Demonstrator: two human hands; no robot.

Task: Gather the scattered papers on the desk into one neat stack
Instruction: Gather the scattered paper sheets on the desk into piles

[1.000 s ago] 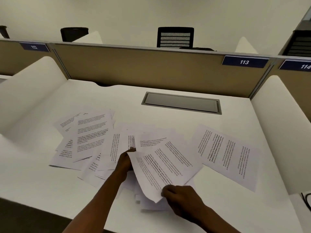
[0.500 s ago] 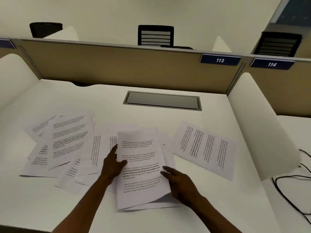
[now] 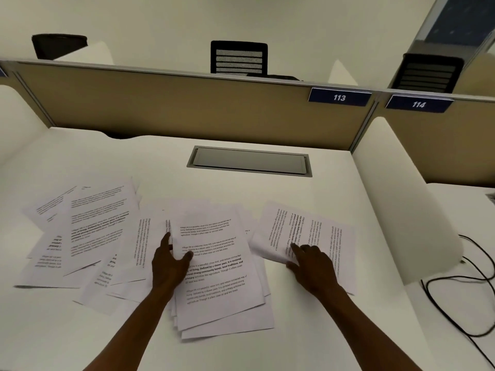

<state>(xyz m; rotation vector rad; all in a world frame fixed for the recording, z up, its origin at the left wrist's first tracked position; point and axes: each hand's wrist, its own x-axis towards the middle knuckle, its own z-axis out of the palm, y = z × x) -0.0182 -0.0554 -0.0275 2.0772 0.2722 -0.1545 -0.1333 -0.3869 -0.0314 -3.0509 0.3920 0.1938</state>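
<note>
Printed white papers lie spread over the white desk (image 3: pixel 267 352). A rough stack (image 3: pixel 217 279) sits in the middle, its sheets fanned at the near edge. My left hand (image 3: pixel 168 263) rests flat on the stack's left edge, thumb on the top page. To the right lies a separate sheet (image 3: pixel 316 236), turned sideways. My right hand (image 3: pixel 310 263) presses on that sheet's near left corner with fingers spread. More overlapping sheets (image 3: pixel 91 231) cover the left side of the desk.
A grey cable hatch (image 3: pixel 249 160) is set into the desk behind the papers. Tan partition (image 3: pixel 187 108) walls the back, white side dividers (image 3: pixel 396 188) stand left and right. Black cables (image 3: pixel 460 285) lie on the neighbouring desk to the right.
My right hand left the middle stack and moved right onto the separate sheet. My left hand stays on the stack's left edge. The view has shifted slightly left.
</note>
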